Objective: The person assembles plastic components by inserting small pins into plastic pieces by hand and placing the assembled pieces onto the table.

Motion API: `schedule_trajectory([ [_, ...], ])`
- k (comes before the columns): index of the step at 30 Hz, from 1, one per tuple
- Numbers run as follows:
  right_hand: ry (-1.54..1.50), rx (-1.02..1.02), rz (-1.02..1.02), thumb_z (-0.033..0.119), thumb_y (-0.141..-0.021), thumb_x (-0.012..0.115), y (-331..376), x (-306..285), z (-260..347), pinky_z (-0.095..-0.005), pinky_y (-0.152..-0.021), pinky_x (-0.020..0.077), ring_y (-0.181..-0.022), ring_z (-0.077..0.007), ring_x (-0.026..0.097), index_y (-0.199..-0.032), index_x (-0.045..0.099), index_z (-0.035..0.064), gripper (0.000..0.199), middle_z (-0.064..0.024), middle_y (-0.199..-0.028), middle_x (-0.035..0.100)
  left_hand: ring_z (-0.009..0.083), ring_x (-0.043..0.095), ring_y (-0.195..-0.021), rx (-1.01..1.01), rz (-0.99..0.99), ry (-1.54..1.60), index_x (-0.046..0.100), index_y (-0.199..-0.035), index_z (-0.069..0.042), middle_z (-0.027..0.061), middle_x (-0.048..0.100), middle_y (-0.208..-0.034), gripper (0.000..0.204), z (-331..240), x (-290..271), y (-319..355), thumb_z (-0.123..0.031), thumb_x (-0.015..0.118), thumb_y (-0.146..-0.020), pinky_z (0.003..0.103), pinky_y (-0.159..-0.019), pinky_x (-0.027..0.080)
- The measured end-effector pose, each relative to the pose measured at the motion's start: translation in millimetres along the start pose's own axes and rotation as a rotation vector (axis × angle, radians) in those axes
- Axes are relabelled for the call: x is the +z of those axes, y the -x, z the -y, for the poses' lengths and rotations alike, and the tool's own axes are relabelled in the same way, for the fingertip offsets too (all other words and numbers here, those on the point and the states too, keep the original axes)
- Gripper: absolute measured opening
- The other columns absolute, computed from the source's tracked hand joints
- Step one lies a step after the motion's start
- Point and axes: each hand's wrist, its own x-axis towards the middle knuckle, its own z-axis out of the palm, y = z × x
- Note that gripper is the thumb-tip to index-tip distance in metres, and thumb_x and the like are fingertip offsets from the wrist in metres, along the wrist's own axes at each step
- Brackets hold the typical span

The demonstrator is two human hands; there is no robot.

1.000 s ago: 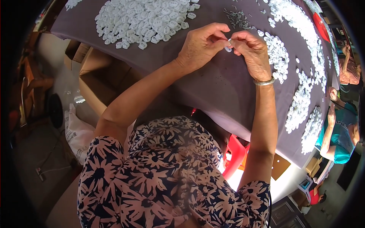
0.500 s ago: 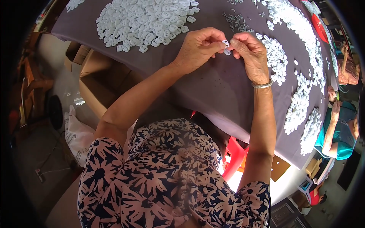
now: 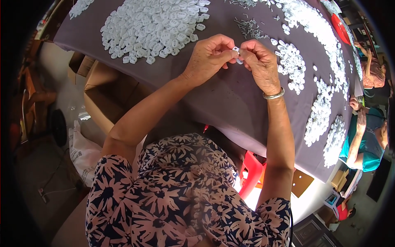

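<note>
A small white plastic piece (image 3: 235, 49) with dark holes is pinched between my two hands above the table. Thumb and forefinger of my left hand (image 3: 210, 59) close on its left side. My right hand (image 3: 259, 64), with a bangle at the wrist, pinches at its right side; the fingertips hide what exactly they grip. Below the piece shows another pale rounded part (image 3: 239, 61); whether the two are joined I cannot tell. Past my left hand lies a large heap of white oval plastic pieces (image 3: 154, 29). Beyond my right hand is a scatter of small grey screws or pins (image 3: 250, 29).
Smaller heaps of white pieces (image 3: 293, 66) spread along the right of the dark-clothed table (image 3: 222, 103). A red tray (image 3: 341, 29) lies at the far right. Cardboard boxes (image 3: 96, 88) stand under the left edge. A co-worker in teal (image 3: 368, 140) sits at the right.
Both hands have shifted slightly left and nearer to me relative to the picture, still together on the piece. The view has also shifted a little.
</note>
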Motion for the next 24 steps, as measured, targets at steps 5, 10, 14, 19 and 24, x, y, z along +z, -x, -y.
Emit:
schedule_trajectory([
  [5,0.115,-0.115,-0.01,0.004,-0.088,0.056,0,-1,-2,-0.0171,-0.052,0.0365,-0.061,-0.0009,0.044,-0.086,0.061,0.0033,0.005,0.0046,-0.072,0.056,0.0106,0.063,-0.08,0.017,-0.004,-0.045,0.061,-0.105,-0.003,0.0041,0.064,-0.09,0.019,-4,2,0,-0.003,0.063,-0.086,0.024,-0.062,0.051],
  [10,0.151,-0.116,0.016,0.003,-0.087,0.057,-1,-3,-7,-0.0172,-0.051,0.0361,-0.06,-0.0007,0.044,-0.086,0.062,0.0027,0.005,0.0047,-0.071,0.057,0.0098,0.063,-0.079,0.04,0.026,-0.094,0.061,-0.109,-0.004,0.0036,0.064,-0.089,0.023,0,-1,1,-0.003,0.062,-0.086,0.023,-0.064,0.051],
  [14,0.065,-0.014,0.063,0.006,-0.089,0.06,-1,-5,-2,-0.0166,-0.052,0.0366,-0.059,-0.0006,0.044,-0.09,0.064,0.0028,0.006,0.0042,-0.072,0.058,0.008,0.061,-0.077,-0.004,-0.006,-0.078,0.061,-0.109,-0.004,0.0029,0.064,-0.088,0.023,-1,-3,3,-0.003,0.062,-0.086,0.022,-0.065,0.051],
  [19,0.156,-0.185,-0.302,0.007,-0.089,0.063,-10,-31,-22,-0.018,-0.064,0.0422,-0.07,-0.0033,0.051,-0.095,0.065,0.0017,0.008,0.0024,-0.078,0.061,0.0063,0.059,-0.074,0.052,-0.041,-0.072,0.06,-0.111,-0.004,0.0016,0.063,-0.083,0.026,2,-2,0,-0.003,0.062,-0.086,0.021,-0.064,0.05],
  [24,0.271,-0.116,-0.373,0.004,-0.088,0.063,-15,-46,-29,-0.0177,-0.068,0.0431,-0.072,-0.0036,0.051,-0.093,0.065,0.0005,0.006,0.0038,-0.079,0.06,0.0035,0.054,-0.065,0.102,-0.087,-0.062,0.058,-0.111,-0.004,0.0009,0.061,-0.077,0.029,6,-3,-1,-0.001,0.063,-0.082,0.019,-0.059,0.046],
])
